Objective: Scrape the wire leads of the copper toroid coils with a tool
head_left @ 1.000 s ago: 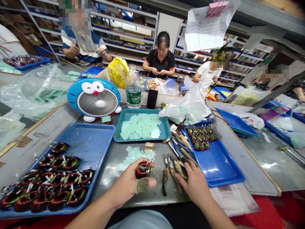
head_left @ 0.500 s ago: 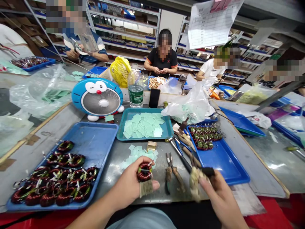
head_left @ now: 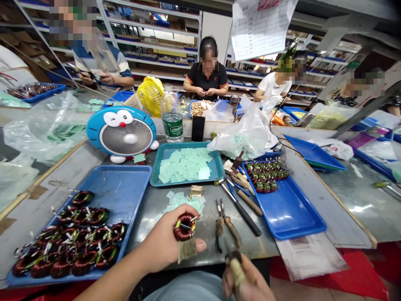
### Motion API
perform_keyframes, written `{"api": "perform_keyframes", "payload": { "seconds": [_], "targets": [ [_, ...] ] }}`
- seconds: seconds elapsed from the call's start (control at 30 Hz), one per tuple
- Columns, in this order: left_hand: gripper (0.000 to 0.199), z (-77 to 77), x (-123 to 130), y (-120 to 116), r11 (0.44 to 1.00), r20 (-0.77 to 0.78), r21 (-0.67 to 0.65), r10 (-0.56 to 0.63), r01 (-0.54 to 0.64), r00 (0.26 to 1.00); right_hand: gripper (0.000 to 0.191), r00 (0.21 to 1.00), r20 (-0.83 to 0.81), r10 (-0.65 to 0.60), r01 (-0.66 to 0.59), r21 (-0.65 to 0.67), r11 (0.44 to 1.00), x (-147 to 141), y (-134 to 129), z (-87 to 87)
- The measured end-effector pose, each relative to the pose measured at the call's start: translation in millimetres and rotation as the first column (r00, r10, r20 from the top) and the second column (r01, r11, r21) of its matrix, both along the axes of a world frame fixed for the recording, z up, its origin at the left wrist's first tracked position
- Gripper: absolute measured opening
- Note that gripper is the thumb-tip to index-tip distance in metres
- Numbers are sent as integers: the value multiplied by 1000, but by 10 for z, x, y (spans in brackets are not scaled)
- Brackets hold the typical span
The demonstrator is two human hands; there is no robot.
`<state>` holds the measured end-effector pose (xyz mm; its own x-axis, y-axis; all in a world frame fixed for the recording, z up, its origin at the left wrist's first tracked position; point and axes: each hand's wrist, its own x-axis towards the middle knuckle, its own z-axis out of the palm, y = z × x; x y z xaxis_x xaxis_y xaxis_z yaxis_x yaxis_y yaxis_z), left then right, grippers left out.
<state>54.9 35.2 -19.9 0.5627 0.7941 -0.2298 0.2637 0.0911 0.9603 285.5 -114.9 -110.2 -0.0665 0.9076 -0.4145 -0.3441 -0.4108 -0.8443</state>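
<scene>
My left hand (head_left: 161, 238) is closed around a toroidal coil (head_left: 184, 227) wound with copper-red wire, a thin lead sticking out at its upper right. A drab wrap (head_left: 187, 250) surrounds the thumb just below the coil. Low in front of my body, my right hand (head_left: 250, 278) grips a tool with a pale wrapped handle (head_left: 237, 271); motion blur hides its exact kind. Pliers (head_left: 224, 223) with worn grips lie between the hands on the metal bench. Pale green paper squares (head_left: 184, 200) are scattered beyond my left hand.
On the left, a blue tray (head_left: 125, 179) carries several coils. A teal tray (head_left: 156, 167) of green squares sits ahead. Right are a hammer (head_left: 244, 213) and another blue tray (head_left: 300, 213) with small coils. A fan (head_left: 128, 133) and bottle (head_left: 172, 117) stand behind; co-workers sit opposite.
My right hand has moved left and down toward my body, carrying the wrapped-handle tool. The left hand still holds the coil, slightly turned. The whole view has shifted a little.
</scene>
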Motion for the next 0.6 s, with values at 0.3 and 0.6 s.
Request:
{"api": "perform_keyframes", "payload": {
  "seconds": [0.3, 0.6],
  "targets": [
    [43, 291, -145, -5, 875, -405, 338, -197, 347, 893, 41, 860, 323, 394, -458, 151, 876, 379, 573, 1024],
    [30, 454, -179, -33, 807, -454, 377, -266, 454, 850, 16, -215, 896, -388, -887, -13, 461, 145, 868, 1531]
  ]
}}
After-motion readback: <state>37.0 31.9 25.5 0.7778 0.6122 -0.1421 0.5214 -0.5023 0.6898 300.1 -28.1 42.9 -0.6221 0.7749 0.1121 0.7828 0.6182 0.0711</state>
